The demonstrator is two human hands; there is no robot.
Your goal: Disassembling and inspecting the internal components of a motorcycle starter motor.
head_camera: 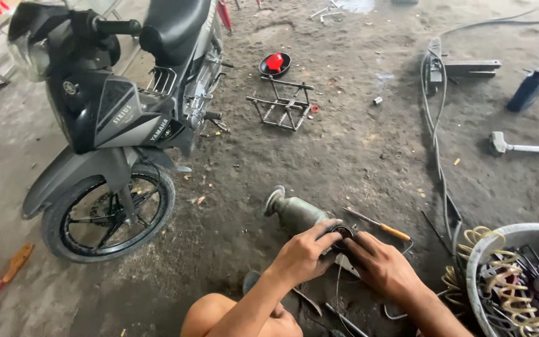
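My left hand (304, 253) and my right hand (378, 262) meet over a small dark round part (343, 232) at the near end of a grey-green metal cylinder (294, 212) that lies on the dirty concrete floor. Fingers of both hands press on the round part and its rim. The cylinder's far end has a pale disc-shaped flange (274, 200). A screwdriver with an orange handle (382, 226) lies just right of the cylinder. My bare knee (213, 315) shows below the left forearm.
A dark grey motorbike (120, 112) stands at left, front wheel (108, 212) toward me. A metal rack (282, 103) and red-and-black bowl (275, 63) lie ahead. Cables (435, 125), a blue bottle (528, 89), a hammer-like tool (519, 146) and a tool-filled basin (519, 274) are right.
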